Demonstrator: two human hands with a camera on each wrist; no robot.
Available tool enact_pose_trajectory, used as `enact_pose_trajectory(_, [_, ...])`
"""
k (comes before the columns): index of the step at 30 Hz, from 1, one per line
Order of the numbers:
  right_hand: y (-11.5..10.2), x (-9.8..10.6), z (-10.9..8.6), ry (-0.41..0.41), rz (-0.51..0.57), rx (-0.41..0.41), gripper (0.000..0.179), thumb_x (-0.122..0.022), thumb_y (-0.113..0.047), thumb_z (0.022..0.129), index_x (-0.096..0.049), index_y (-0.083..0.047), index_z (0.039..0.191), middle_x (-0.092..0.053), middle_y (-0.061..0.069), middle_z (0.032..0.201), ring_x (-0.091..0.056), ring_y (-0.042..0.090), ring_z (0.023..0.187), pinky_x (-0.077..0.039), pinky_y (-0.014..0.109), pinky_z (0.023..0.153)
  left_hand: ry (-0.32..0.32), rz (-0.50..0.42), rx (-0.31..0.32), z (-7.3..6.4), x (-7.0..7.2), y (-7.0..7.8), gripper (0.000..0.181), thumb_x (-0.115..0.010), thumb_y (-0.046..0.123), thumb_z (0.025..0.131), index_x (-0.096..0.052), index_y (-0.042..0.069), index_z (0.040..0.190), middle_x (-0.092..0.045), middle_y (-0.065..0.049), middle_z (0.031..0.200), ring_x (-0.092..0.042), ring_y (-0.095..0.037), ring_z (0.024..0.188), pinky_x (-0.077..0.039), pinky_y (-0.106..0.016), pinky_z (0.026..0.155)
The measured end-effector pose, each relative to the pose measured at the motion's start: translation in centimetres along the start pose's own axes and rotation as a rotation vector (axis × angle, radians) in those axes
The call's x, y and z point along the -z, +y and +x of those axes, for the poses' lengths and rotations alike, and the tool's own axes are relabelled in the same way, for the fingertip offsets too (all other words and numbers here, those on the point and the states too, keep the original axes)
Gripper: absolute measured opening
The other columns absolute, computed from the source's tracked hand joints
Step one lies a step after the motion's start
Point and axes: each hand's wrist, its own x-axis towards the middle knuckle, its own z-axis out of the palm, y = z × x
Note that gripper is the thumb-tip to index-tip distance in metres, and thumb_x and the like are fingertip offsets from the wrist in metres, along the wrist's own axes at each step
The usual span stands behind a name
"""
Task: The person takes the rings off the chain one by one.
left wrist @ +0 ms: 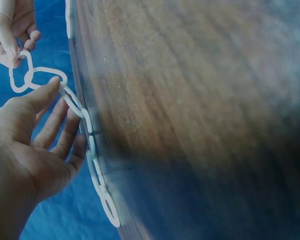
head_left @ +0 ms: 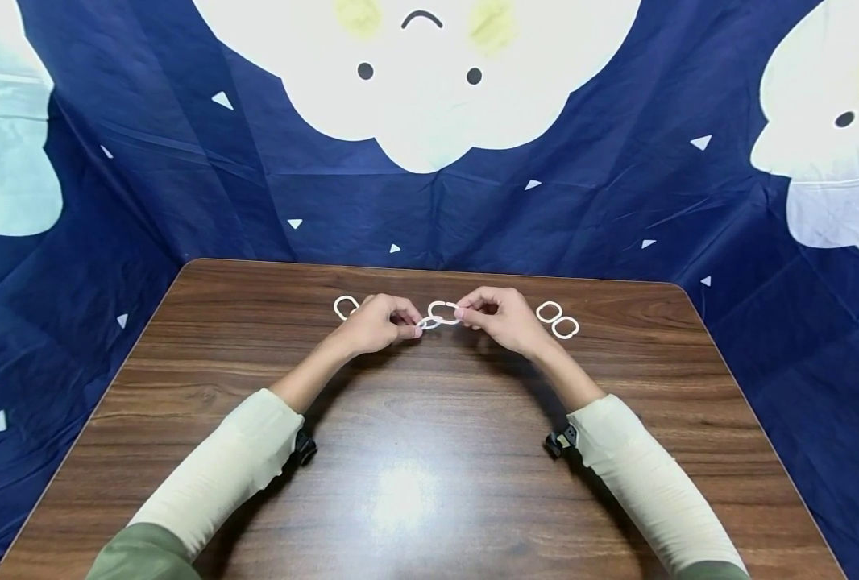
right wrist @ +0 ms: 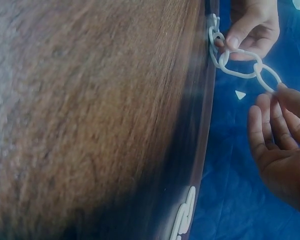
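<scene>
My left hand [head_left: 375,324] pinches a white, oval chain link [left wrist: 47,69] between thumb and fingers, above the far part of the table. Facing it, my right hand [head_left: 505,318] pinches a second white link [right wrist: 274,72] by its end, and the two links hook through each other. From the left-held link, more white links [left wrist: 110,212] trail along the table in the left wrist view; part of this chain is hidden behind the left hand in the head view. One of them, an oval link [head_left: 336,306], shows beyond the left hand.
Right of the right hand, two white links [head_left: 565,336] lie side by side on the brown wooden table [head_left: 400,411]. Behind the table's far edge hangs a dark blue cloth [head_left: 437,209] with clouds and small white triangles. Both forearms wear pale sleeves [head_left: 219,451].
</scene>
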Motion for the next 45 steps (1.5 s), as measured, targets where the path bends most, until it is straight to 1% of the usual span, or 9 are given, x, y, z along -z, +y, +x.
enact_pose_trajectory(3, [0.1,0.0,0.1,0.003,0.0,-0.004,0.016,-0.085,-0.017,0.103,-0.083,-0.003,0.11,-0.081,0.013,0.094,-0.075,0.037,0.087,-0.061,0.028,0.073,0.006,-0.013,0.007,0.1,0.0,-0.1,0.005,-0.087,0.014,0.1,-0.084,0.011,0.103,-0.083,-0.003,0.095,-0.069,-0.012,0.081,-0.055,-0.027,0.077])
enact_pose_trajectory(7, [0.4,0.1,0.1,0.002,0.001,-0.009,0.015,-0.084,-0.016,0.103,-0.084,-0.003,0.111,-0.081,0.015,0.094,-0.075,0.043,0.09,-0.064,0.039,0.077,0.015,-0.043,0.024,0.1,0.2,-0.1,0.005,-0.086,0.014,0.1,-0.085,0.011,0.104,-0.083,-0.003,0.096,-0.07,-0.015,0.077,-0.056,-0.025,0.068])
enact_pose_trajectory(12, [0.6,0.3,0.0,-0.002,-0.002,-0.014,0.016,-0.083,-0.017,0.104,-0.083,-0.003,0.112,-0.08,0.017,0.095,-0.073,0.029,0.086,-0.064,0.039,0.078,0.032,-0.075,0.022,0.0,0.3,-0.1,0.005,-0.085,0.015,0.101,-0.085,0.011,0.104,-0.083,-0.004,0.096,-0.073,-0.022,0.08,-0.056,-0.025,0.067])
enact_pose_trajectory(16, [0.8,0.4,0.1,-0.005,-0.003,-0.018,0.017,-0.083,-0.018,0.104,-0.083,-0.003,0.112,-0.08,0.018,0.096,-0.071,0.022,0.083,-0.063,0.039,0.078,0.047,-0.087,0.003,0.0,0.3,0.0,0.005,-0.085,0.016,0.102,-0.085,0.011,0.104,-0.083,-0.005,0.097,-0.073,-0.022,0.08,-0.057,-0.027,0.07])
enact_pose_trajectory(23, [0.8,0.3,0.2,-0.011,-0.004,-0.026,0.016,-0.083,-0.019,0.104,-0.083,-0.004,0.112,-0.08,0.015,0.094,-0.072,0.029,0.085,-0.064,0.043,0.08,0.059,-0.093,-0.003,-0.1,0.3,0.0,0.006,-0.084,0.017,0.103,-0.085,0.011,0.105,-0.083,-0.005,0.098,-0.073,-0.021,0.081,-0.057,-0.026,0.069])
enact_pose_trajectory(34, [0.4,-0.1,0.2,-0.024,-0.01,-0.048,0.016,-0.083,-0.02,0.104,-0.085,-0.005,0.112,-0.077,0.008,0.087,-0.071,0.03,0.081,-0.055,0.025,0.066,0.08,-0.12,-0.004,0.0,0.0,0.3,0.007,-0.084,0.016,0.103,-0.084,0.01,0.106,-0.082,-0.009,0.1,-0.075,-0.033,0.078,-0.056,-0.025,0.061])
enact_pose_trajectory(38, [0.4,-0.4,0.3,-0.027,-0.029,-0.057,0.016,-0.083,-0.021,0.104,-0.085,-0.006,0.112,-0.077,0.005,0.086,-0.072,0.033,0.082,-0.056,0.027,0.063,0.077,-0.131,-0.002,0.0,0.0,0.4,0.008,-0.084,0.017,0.103,-0.084,0.009,0.107,-0.083,-0.01,0.101,-0.076,-0.033,0.077,-0.06,-0.028,0.061])
enact_pose_trajectory(41, [0.3,-0.6,0.4,-0.027,-0.029,-0.057,0.016,-0.083,-0.02,0.104,-0.084,-0.006,0.112,-0.079,0.01,0.088,-0.073,0.037,0.083,-0.059,0.034,0.062,0.072,-0.142,-0.001,0.1,-0.1,0.3,0.01,-0.084,0.017,0.103,-0.084,0.008,0.107,-0.083,-0.01,0.101,-0.076,-0.032,0.077,-0.062,-0.032,0.062])
enact_pose_trajectory(45, [0.2,-0.8,0.4,-0.028,-0.022,-0.047,0.015,-0.083,-0.018,0.103,-0.085,-0.005,0.111,-0.079,0.011,0.089,-0.072,0.037,0.082,-0.061,0.038,0.063,0.079,-0.119,-0.01,0.2,-0.1,0.2,0.009,-0.085,0.018,0.103,-0.084,0.009,0.107,-0.083,-0.009,0.101,-0.076,-0.028,0.08,-0.06,-0.029,0.064])
